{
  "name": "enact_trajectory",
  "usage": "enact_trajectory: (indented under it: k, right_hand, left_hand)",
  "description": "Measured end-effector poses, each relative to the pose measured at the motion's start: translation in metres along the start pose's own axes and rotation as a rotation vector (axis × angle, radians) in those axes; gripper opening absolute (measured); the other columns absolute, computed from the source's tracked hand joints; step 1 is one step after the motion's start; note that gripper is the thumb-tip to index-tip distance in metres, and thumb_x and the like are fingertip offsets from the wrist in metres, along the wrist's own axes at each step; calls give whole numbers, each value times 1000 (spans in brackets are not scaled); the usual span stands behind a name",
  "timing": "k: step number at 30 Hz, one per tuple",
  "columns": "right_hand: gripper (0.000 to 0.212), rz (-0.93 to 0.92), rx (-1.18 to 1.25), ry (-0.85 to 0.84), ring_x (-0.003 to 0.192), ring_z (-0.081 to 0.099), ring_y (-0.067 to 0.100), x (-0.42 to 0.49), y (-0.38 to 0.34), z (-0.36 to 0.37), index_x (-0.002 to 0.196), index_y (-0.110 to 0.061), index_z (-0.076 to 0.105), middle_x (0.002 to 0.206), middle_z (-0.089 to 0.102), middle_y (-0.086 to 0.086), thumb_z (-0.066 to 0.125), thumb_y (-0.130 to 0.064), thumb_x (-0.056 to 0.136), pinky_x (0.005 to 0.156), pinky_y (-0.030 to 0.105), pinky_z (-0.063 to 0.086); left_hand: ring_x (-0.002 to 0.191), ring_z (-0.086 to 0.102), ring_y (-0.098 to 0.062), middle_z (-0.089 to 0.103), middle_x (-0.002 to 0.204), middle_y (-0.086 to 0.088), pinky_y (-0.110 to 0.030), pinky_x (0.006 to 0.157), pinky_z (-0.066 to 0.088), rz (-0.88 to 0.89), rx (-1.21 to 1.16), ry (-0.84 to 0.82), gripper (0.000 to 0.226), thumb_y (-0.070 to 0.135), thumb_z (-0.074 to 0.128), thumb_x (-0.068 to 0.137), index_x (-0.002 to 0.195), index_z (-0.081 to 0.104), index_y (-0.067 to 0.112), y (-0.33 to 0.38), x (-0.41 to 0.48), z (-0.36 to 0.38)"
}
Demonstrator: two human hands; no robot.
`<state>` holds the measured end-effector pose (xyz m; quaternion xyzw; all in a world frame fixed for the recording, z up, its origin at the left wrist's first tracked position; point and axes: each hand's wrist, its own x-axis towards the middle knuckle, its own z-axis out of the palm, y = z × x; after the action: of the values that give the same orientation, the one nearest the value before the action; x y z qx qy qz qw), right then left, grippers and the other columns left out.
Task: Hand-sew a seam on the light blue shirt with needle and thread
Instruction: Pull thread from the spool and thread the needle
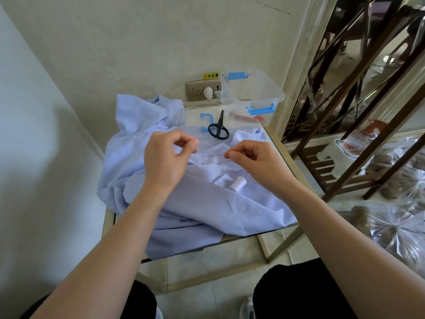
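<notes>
The light blue shirt (pixel 142 125) lies rumpled over the small table (pixel 276 143). It looks soft and limp, likely to slide and bunch unless held flat close to the seam. Above it the left hand (pixel 164 157) pinches a fine pale thread (pixel 209 145) between thumb and forefinger. Thin and probably slippery, the thread runs to the right hand (pixel 255 160), whose fingertips pinch its far end; any needle there is too small to make out. A spool (pixel 238 183) rests on the shirt.

Matt cloth shirt (pixel 188 203); clear glossy plastic box (pixel 255 93); black-handled scissors (pixel 218 127); glass-topped table (pixel 273 143).
</notes>
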<state>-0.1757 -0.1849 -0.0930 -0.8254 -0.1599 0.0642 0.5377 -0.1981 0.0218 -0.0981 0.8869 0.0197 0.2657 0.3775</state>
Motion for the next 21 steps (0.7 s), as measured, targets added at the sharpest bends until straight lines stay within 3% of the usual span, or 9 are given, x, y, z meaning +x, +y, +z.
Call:
enact_trajectory:
  k: [4,7,9,12,15,18,21]
  right_hand:
    - [15,16,15,4,58,40,11,0,4,0,90,-17,73,68,54,15,61,-21,96,49,15,31]
    - [13,43,22,28,56,42,7,2,8,0,91,-15,73,56,54,-12,62,-20,96,50,15,32]
    - [13,53,21,37,55,42,6,3,10,-1,90,-16,74,54,53,-15,62,-20,95,51,17,33]
    - [13,57,26,32,59,43,13,3,10,0,87,-18,74,59,53,-7,63,-20,94,53,23,33]
    - [14,57,30,21,59,42,13,2,8,0,87,-18,74,58,52,-9,63,-20,95,51,21,33]
    - [14,53,23,10,60,41,16,1,8,0,87,-17,74,60,51,-3,62,-20,95,50,21,32]
    - [14,61,24,8,61,42,15,1,6,0,85,-18,73,60,53,-4,62,-20,95,50,20,33]
  left_hand:
    - [65,59,-5,70,74,4,-17,62,38,-140,-3,147,16,26,62,89,74,63,19,-16,4,-14]
    - [75,61,-14,71,78,-1,-10,61,35,-231,6,201,16,23,60,90,78,63,13,-32,6,-19]
    - [75,61,-16,71,80,-3,-9,62,34,-284,12,220,17,22,60,89,80,65,9,-43,7,-21]
    - [78,62,-19,71,81,-3,-19,68,36,-313,30,209,17,21,61,89,81,66,8,-53,7,-24]
    - [85,63,-24,67,80,1,-26,73,38,-289,78,161,15,21,62,89,79,63,10,-61,10,-28]
    - [105,57,-39,67,103,-8,-37,90,36,-268,293,110,20,29,58,87,97,64,13,-60,9,-26]
    - [114,48,-37,57,122,-18,-31,99,30,20,282,258,38,15,53,79,115,59,4,-32,5,-23]
